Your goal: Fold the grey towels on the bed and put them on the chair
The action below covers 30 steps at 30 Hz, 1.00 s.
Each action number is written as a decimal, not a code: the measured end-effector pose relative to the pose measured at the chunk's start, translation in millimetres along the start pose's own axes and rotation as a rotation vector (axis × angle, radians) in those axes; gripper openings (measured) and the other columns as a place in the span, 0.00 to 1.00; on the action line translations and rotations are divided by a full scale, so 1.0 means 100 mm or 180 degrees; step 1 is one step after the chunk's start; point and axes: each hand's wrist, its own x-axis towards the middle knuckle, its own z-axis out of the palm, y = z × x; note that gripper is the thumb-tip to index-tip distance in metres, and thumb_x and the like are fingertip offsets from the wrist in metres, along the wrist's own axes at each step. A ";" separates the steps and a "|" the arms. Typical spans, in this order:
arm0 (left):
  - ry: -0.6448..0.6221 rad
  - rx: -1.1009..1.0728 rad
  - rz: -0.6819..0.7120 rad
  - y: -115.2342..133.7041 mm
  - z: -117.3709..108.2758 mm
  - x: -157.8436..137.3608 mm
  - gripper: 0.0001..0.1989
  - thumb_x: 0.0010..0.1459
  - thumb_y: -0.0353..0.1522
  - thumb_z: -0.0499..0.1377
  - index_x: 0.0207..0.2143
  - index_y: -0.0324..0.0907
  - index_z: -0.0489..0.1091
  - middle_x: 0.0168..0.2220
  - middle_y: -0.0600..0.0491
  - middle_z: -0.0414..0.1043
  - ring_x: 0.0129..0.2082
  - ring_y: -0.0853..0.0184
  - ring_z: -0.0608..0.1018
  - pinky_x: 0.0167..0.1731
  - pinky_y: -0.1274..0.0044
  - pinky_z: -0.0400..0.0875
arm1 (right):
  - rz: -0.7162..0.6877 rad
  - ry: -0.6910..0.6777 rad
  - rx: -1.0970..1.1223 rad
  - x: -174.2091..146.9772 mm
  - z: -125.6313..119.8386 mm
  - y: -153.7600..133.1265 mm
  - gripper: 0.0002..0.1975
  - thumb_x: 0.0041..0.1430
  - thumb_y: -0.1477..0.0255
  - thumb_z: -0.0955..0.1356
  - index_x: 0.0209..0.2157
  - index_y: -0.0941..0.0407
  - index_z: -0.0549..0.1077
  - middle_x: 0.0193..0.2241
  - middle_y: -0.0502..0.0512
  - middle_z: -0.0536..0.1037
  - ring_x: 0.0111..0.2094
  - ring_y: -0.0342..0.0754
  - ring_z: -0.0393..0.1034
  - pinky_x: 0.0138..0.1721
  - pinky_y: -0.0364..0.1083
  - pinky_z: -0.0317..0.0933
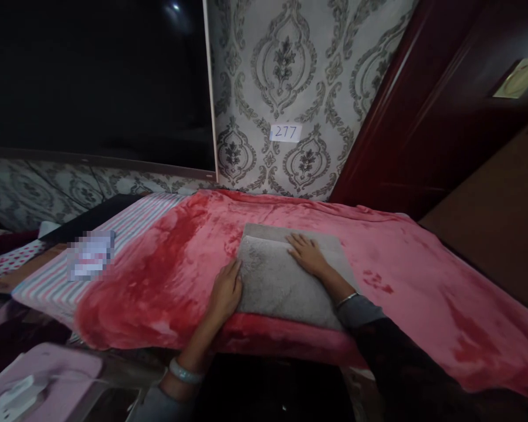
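A grey plush cloth [286, 281] lies flat on the pink and red blanket [405, 264] in front of me. Along its far side a fold line shows, with a smoother strip behind it. My right hand [307, 253] rests palm down on the cloth's far part, fingers spread. At the cloth's left edge, my left hand [226, 291] lies with its fingers stretched along the border. Whether its fingertips reach under the edge is hidden.
To the left are a striped cloth [48, 281] and a blurred-out item [91, 256] on it. A large dark screen [97, 82] hangs on the patterned wall, beside a paper label [286, 132] reading 277. A pink stool [66, 375] with a white power strip [20, 401] stands lower left.
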 end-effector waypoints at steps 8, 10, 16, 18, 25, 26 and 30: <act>0.0027 0.0054 0.0041 -0.02 -0.01 0.03 0.25 0.61 0.29 0.50 0.59 0.40 0.69 0.61 0.43 0.70 0.60 0.54 0.72 0.61 0.56 0.67 | 0.1490 0.0199 -0.0135 -0.62 0.01 0.81 0.29 0.72 0.61 0.54 0.68 0.56 0.59 0.70 0.67 0.53 0.69 0.63 0.48 0.61 0.67 0.52; 0.0026 0.0080 0.0059 -0.02 -0.03 0.04 0.25 0.61 0.29 0.50 0.59 0.40 0.70 0.61 0.43 0.70 0.60 0.55 0.72 0.61 0.56 0.67 | 0.1361 0.0308 -0.0083 -0.67 0.06 0.77 0.29 0.71 0.61 0.54 0.69 0.55 0.58 0.70 0.66 0.53 0.69 0.62 0.48 0.62 0.66 0.53; -0.0024 0.0166 0.0028 -0.06 -0.05 0.04 0.25 0.62 0.30 0.49 0.59 0.40 0.69 0.60 0.43 0.70 0.60 0.56 0.72 0.61 0.58 0.66 | 0.1223 0.0385 0.0206 -0.69 0.26 0.69 0.28 0.71 0.62 0.54 0.69 0.53 0.57 0.70 0.59 0.53 0.69 0.59 0.49 0.63 0.61 0.54; -0.0126 0.0336 -0.0086 -0.01 -0.07 0.07 0.25 0.62 0.30 0.49 0.59 0.39 0.69 0.62 0.42 0.68 0.62 0.55 0.71 0.62 0.58 0.65 | 0.1365 0.0423 0.0265 -0.68 0.27 0.70 0.29 0.72 0.62 0.54 0.69 0.55 0.57 0.70 0.62 0.53 0.68 0.59 0.51 0.64 0.60 0.53; -0.0981 0.0949 0.0507 0.72 -0.05 0.50 0.30 0.66 0.37 0.49 0.69 0.40 0.55 0.72 0.42 0.49 0.72 0.54 0.51 0.68 0.54 0.47 | 0.1505 0.0425 0.0386 -0.67 0.23 0.68 0.29 0.72 0.62 0.57 0.70 0.56 0.56 0.71 0.63 0.52 0.69 0.59 0.48 0.65 0.58 0.49; -0.1187 0.0976 0.0593 0.80 -0.02 0.59 0.31 0.67 0.38 0.49 0.69 0.40 0.53 0.72 0.42 0.48 0.72 0.55 0.51 0.68 0.54 0.45 | 0.1513 0.0441 0.0394 -0.67 0.23 0.68 0.29 0.72 0.62 0.57 0.70 0.55 0.56 0.71 0.63 0.52 0.69 0.59 0.48 0.66 0.58 0.48; -0.1435 0.1411 0.0444 0.81 0.10 0.84 0.32 0.68 0.41 0.48 0.69 0.35 0.52 0.72 0.38 0.47 0.72 0.53 0.50 0.68 0.52 0.41 | 0.1490 0.0483 0.0402 -0.67 0.25 0.68 0.28 0.72 0.61 0.57 0.69 0.54 0.56 0.71 0.63 0.52 0.69 0.57 0.48 0.65 0.58 0.48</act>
